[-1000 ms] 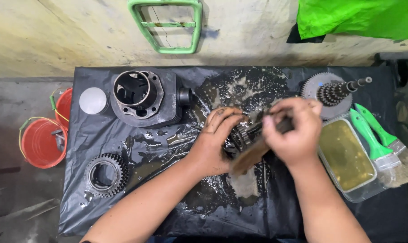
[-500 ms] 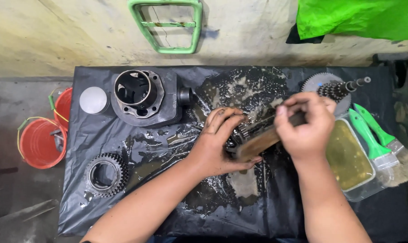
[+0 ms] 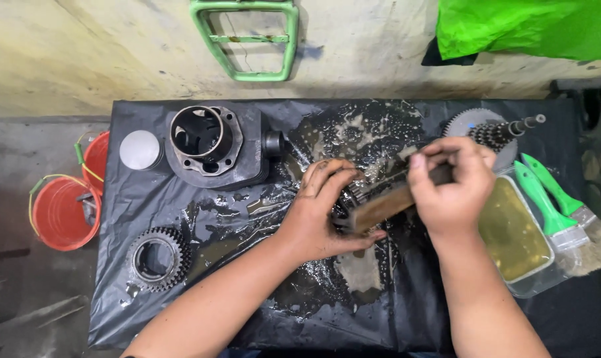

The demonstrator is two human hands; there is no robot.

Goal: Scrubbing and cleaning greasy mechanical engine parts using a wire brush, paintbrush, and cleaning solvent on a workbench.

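Left hand [image 3: 320,212]: curled around a small dark gear part [image 3: 348,202] at the middle of the black sheet [image 3: 406,311], fingers over its far side, thumb under the near side.
Gear part: mostly hidden in the left palm; only its toothed edge shows between the fingers and the brush.
Right hand [image 3: 454,185]: clenched on the handle of a wooden brush [image 3: 380,207], just right of the left hand.
Brush: tilted, its lower left end touching the gear part, its upper right end buried in the right fist.
Clear tray [image 3: 532,282]: right of the right hand, holding murky yellow-brown liquid.
Green-handled brushes [image 3: 552,205]: two, lying beside the tray's right edge.
Red buckets [image 3: 62,212]: two on the floor at far left; contents unclear.
Cylinder block [image 3: 214,146]: far left on the sheet, bore open upward, a grey disc [image 3: 140,149] beside it.
Loose gear [image 3: 158,258]: near left, flat on the wet sheet.
Geared shaft [image 3: 499,132]: far right, beyond the right hand.
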